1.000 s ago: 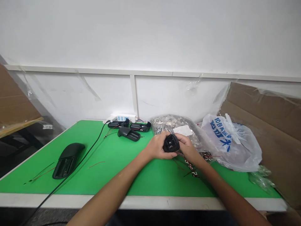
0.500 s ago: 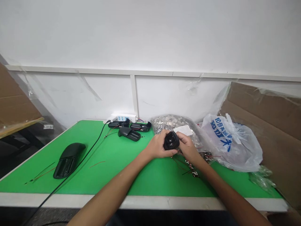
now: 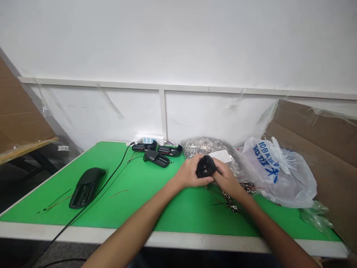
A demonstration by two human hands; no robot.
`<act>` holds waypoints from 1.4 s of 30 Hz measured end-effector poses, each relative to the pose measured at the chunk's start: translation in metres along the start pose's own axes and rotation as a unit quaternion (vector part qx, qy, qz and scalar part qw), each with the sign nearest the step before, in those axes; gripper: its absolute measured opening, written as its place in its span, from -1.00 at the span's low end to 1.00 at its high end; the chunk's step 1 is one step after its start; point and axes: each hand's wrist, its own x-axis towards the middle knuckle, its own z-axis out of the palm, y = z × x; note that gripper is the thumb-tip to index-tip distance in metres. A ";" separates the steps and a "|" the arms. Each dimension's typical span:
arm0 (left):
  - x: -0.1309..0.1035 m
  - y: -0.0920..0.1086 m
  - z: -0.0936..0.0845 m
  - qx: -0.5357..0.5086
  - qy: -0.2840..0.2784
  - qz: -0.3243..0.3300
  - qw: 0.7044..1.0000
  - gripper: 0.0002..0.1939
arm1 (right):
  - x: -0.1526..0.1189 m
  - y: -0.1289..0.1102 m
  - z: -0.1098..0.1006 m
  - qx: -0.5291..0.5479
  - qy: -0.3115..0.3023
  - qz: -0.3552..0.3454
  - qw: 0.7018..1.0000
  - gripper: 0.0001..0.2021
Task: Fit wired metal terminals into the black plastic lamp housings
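Note:
My left hand is wrapped around a black plastic housing, its open, hollow end turned towards me. My right hand closes on the far right side of the same housing, and its fingertips are hidden behind it. Just under my right wrist lies a bunch of small circuit boards with thin red and black wires. Behind my hands sits a clear bag packed with small metallic parts.
Similar black housings with open compartments lie at the back, near a white power strip. Another black housing rests at left beside a black cable. A white plastic bag and a cardboard sheet stand at right.
The view has shifted slightly, so the whole scene sits a little further right. The housing has tilted a little in my hands, which both keep their hold.

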 end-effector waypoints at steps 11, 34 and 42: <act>0.000 0.002 -0.001 -0.007 -0.018 0.006 1.000 -0.20 | 0.003 0.006 -0.003 0.095 -0.013 0.066 0.993 -0.79; 0.003 0.006 -0.001 0.045 -0.049 0.037 0.997 -0.25 | 0.004 -0.003 -0.006 0.105 -0.048 0.077 0.990 -0.70; 0.002 0.002 0.001 0.040 -0.057 -0.008 0.998 -0.21 | 0.004 -0.003 -0.008 0.119 -0.056 0.092 0.987 -0.69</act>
